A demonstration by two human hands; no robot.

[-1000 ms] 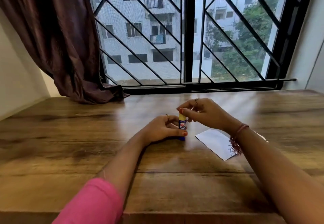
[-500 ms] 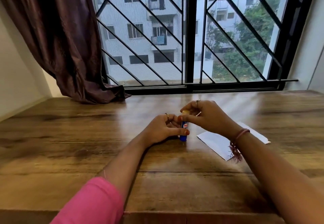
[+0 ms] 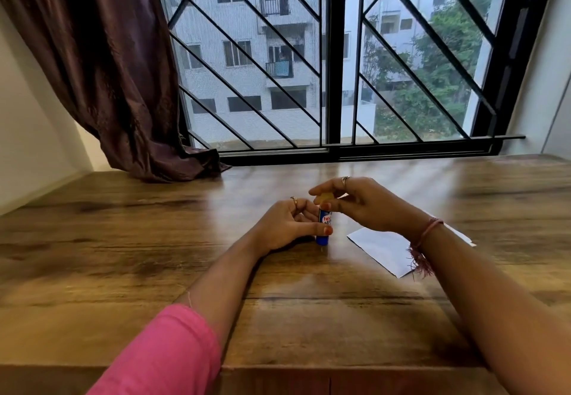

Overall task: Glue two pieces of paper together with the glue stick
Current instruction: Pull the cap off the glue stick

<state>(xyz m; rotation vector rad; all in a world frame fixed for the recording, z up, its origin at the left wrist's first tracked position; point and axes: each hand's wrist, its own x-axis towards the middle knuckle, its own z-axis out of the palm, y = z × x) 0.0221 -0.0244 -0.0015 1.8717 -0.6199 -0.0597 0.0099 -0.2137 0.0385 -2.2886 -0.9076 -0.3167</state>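
A blue glue stick (image 3: 323, 227) stands upright on the wooden table (image 3: 123, 240) near its middle. My left hand (image 3: 287, 224) grips its body, thumb across the front. My right hand (image 3: 361, 203) pinches the yellow cap (image 3: 323, 199) at the top of the stick with its fingertips. White paper (image 3: 383, 249) lies flat on the table just right of the stick, partly hidden under my right wrist; I cannot tell how many sheets it is.
A dark brown curtain (image 3: 117, 85) hangs at the back left and its hem rests on the table. A barred window (image 3: 333, 54) runs along the far edge. The near table edge (image 3: 309, 370) lies close below my forearms.
My right hand has shifted its pinch on the cap and the cap sits slightly higher on the stick. My left hand keeps its hold on the body. The paper has not moved.
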